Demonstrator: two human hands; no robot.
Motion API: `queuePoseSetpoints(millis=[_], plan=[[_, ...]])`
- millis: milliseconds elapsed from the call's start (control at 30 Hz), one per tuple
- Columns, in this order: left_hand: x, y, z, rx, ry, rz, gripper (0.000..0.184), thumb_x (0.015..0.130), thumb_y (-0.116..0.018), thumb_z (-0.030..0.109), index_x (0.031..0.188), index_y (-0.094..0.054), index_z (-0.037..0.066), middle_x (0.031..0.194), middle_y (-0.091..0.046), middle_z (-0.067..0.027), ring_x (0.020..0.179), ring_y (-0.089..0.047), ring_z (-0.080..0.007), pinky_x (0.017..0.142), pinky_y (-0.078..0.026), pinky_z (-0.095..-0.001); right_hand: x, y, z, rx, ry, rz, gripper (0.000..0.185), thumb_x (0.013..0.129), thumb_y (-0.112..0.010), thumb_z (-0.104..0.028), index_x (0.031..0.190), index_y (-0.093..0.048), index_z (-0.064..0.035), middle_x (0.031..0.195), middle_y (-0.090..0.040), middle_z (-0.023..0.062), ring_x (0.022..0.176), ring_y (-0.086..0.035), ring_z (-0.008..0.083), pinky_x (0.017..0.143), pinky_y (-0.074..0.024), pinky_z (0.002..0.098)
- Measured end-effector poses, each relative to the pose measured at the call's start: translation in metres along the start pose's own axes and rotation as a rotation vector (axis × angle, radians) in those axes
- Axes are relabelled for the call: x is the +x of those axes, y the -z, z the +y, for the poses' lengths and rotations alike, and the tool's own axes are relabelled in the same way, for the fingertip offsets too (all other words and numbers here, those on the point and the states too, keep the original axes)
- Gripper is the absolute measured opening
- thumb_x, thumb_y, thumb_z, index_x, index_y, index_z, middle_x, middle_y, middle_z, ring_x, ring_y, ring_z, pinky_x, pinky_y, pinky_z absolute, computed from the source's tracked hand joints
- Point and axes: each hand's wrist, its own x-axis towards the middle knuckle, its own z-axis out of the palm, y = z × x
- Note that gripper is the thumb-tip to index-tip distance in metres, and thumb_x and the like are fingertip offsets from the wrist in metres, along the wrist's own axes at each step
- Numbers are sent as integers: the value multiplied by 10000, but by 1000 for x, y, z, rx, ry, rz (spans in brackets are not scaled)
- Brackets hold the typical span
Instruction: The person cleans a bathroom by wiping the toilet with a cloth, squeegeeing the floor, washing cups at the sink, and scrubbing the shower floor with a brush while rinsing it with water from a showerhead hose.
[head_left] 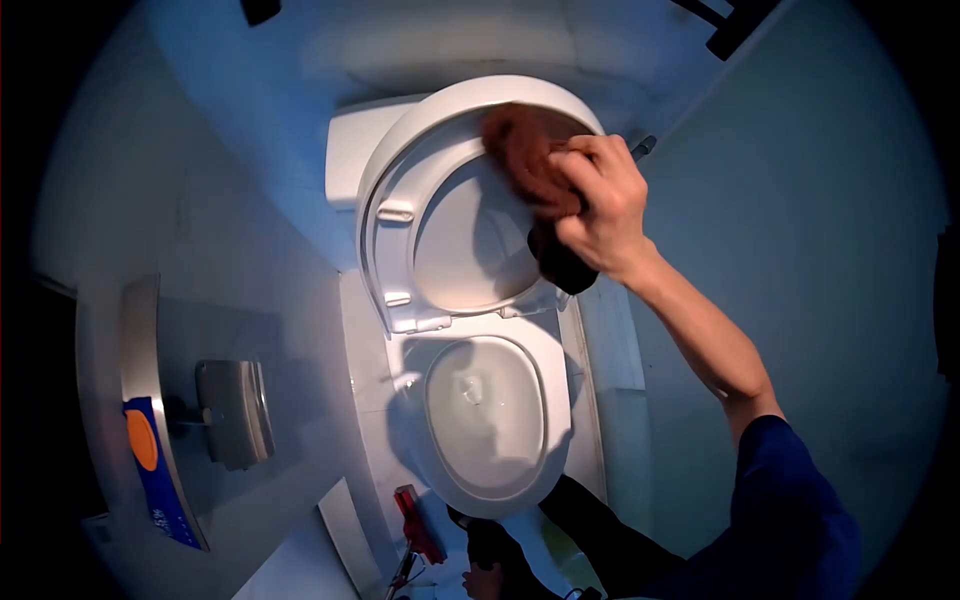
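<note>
While I look down through the head view, my right grip [605, 195] is clenched on a bunched cloth [530, 165], held at the upper right of the raised seat [396, 255] and lid [465, 245] of the toilet [559, 400]. I take the step in hand to be wiping that upright part, though I cannot tell whether the cloth presses on it or is just in front. As I judge it, the next stroke calls for the cloth to lie flat against the curve, with even pressure. My left grip [483, 582] shows only partly, low down by my dark trouser leg [498, 552], and I cannot tell whether it holds anything. The cloth looks reddish brown, thick and soft, folded into a lumpy wad, somewhat blurred
</note>
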Motion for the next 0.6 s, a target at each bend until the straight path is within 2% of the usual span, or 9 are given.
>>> queuePoseSetpoints(millis=[67, 133, 200, 233, 300, 367, 467, 533, 600], plan=[[10, -10, -9, -2, -61, 10, 693, 715, -568, 553, 1253, -506, 120, 1133, -555, -238, 1041, -537, -387, 915, -422, -464, 32, 7, -20, 211, 172, 93, 264, 539, -648, -92, 801, -615, -104, 874, -561, 75, 820, -533, 248, 661, -419, 365], [20, -18, -9, 27, -87, 34, 629, 722, -571, 512, 1207, -524, 115, 1106, -551, -230, 1016, -539, -390, 882, -438, -475, 43, -17, -30, 224, 336, 7, 220, 604, -634, -130, 822, -613, -108, 932, -561, 50, 864, -530, 232, 703, -427, 361], [25, -29, -7, 63, -75, 77, 567, 702, -572, 470, 1132, -550, 101, 1092, -526, -223, 999, -527, -416, 824, -463, -501, 32, -45, -23, -44, 569, -207, 220, 650, -585, -169, 862, -598, -115, 1024, -540, 29, 958, -514, 210, 790, -429, 358], [24, -29, -12, 65, -67, 77, 570, 708, -567, 476, 1142, -548, 107, 1093, -527, -220, 1000, -527, -416, 828, -461, -500, 27, -51, -20, -55, 631, -82, 215, 642, -576, -173, 849, -598, -117, 1002, -554, 49, 956, -529, 215, 775, -441, 356], [21, -37, -12, 34, -52, 59, 577, 718, -557, 490, 1162, -543, 121, 1094, -530, -214, 1003, -527, -416, 836, -457, -497, 26, -20, -9, 165, 316, -170, 176, 580, -645, -105, 739, -570, -112, 918, -565, 59, 880, -538, 244, 675, -452, 379], [13, -33, -16, -2, -19, 64, 593, 716, -561, 510, 1174, -540, 133, 1097, -531, -205, 1012, -524, -412, 832, -456, -499, 12, 10, 16, 60, -6, -62, 332, 505, -662, -31, 829, -623, -94, 923, -581, 81, 844, -537, 289, 699, -469, 375], [3, -21, -14, -68, 48, 36, 602, 714, -561, 527, 1172, -541, 136, 1096, -530, -205, 1009, -528, -405, 827, -458, -495, -1, -23, -23, -22, -224, 147, 455, 465, -644, 12, 907, -641, -96, 976, -568, 107, 870, -519, 316, 753, -448, 401], [1, -19, -12, -70, 57, 30, 610, 712, -562, 537, 1171, -541, 136, 1096, -529, -207, 1003, -534, -396, 825, -459, -491, -6, -70, -61, 27, 33, 238, 305, 559, -611, -97, 861, -624, -142, 918, -540, 94, 828, -512, 290, 702, -395, 389], [10, -34, -23, -53, 78, 31, 605, 712, -560, 547, 1152, -552, 133, 1083, -537, -202, 996, -539, -391, 824, -460, -488, -76, -131, -103, -220, 181, -248, 143, 641, -558, -162, 783, -568, -138, 882, -539, 76, 790, -530, 262, 587, -410, 392]])
